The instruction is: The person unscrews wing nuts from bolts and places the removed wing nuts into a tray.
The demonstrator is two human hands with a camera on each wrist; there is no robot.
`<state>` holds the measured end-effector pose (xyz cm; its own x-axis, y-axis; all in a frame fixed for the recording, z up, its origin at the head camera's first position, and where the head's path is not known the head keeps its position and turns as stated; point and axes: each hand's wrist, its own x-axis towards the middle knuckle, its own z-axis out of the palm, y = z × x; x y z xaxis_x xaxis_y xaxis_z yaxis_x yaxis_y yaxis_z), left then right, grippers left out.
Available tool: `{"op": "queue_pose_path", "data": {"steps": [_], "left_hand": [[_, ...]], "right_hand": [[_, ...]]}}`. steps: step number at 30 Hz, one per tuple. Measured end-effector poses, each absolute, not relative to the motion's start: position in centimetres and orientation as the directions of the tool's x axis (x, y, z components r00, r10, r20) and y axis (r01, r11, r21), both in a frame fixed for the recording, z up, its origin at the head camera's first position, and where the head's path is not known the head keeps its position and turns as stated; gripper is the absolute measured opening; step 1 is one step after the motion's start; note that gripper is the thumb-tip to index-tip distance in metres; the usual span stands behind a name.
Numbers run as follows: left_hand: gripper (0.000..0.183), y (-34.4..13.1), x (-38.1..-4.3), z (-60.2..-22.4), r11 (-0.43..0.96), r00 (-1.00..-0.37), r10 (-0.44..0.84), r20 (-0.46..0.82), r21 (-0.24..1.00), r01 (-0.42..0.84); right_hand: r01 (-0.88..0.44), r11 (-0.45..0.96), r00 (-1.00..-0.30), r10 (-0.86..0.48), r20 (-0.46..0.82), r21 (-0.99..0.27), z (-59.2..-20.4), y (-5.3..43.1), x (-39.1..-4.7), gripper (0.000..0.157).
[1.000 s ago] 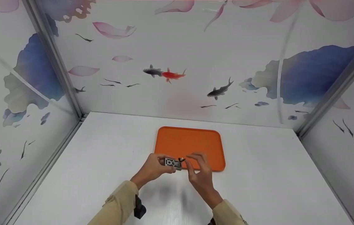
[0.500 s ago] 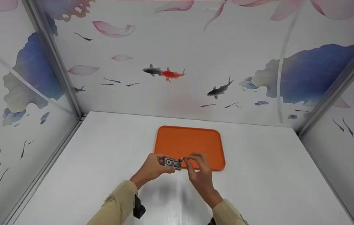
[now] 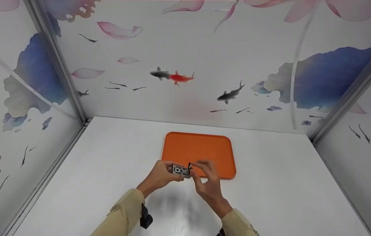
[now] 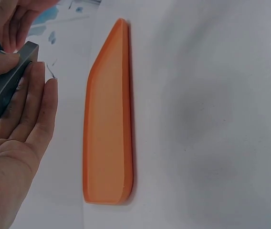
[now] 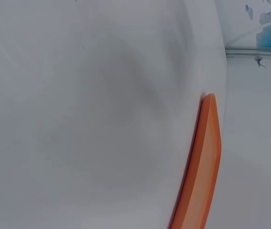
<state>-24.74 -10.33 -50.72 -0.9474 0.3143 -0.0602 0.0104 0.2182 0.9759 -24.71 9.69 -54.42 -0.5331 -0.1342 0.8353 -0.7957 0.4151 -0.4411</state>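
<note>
Above the near edge of an orange tray (image 3: pixel 201 150), my left hand (image 3: pixel 161 174) grips a small grey rectangular block (image 3: pixel 180 170), its patterned face with round openings turned up. In the left wrist view, the smooth sides of this block (image 4: pixel 12 81) show between thumb and fingers. A small black part (image 3: pixel 190 165) sticks up at the right end of the block. My right hand (image 3: pixel 210 183) has its thumb and forefinger at this black part and seems to pinch it; the exact contact is too small to make out. In the right wrist view, the right fingers are out of frame.
The tray lies flat on a white table (image 3: pixel 106 157), toward its back. White panels (image 3: pixel 185 105) printed with fish and petals enclose the table at the back and both sides, with grey metal posts (image 3: pixel 61 72) at the corners.
The right hand has shifted slightly left, closer to the block. The black part now stands more upright between its fingertips. The left hand and block have hardly moved.
</note>
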Motion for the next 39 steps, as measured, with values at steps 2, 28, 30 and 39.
{"op": "queue_pose_path", "data": {"steps": [2,28,30,39], "left_hand": [[0.033,-10.3,-24.76,-50.68,0.22,-0.947,0.316,-0.058,0.975,0.013],[0.034,-10.79,-24.71,-50.72,0.229,-0.95,0.307,-0.048,0.973,0.025],[0.035,-10.78,-24.72,-50.65,0.227,-0.95,0.307,-0.054,0.974,0.018],[0.036,-10.58,-24.72,-50.62,0.215,-0.947,0.32,-0.038,0.976,0.034]], "right_hand": [[-0.792,0.413,-0.54,-0.133,0.831,-0.449,-54.37,9.66,-24.69,0.03],[-0.789,0.486,-0.483,-0.111,0.869,-0.376,-54.2,9.63,-25.42,0.02],[-0.791,0.488,-0.477,-0.115,0.871,-0.369,-54.21,9.6,-25.41,0.021],[-0.804,0.458,-0.476,-0.115,0.872,-0.379,-54.14,9.57,-25.24,0.025]]}}
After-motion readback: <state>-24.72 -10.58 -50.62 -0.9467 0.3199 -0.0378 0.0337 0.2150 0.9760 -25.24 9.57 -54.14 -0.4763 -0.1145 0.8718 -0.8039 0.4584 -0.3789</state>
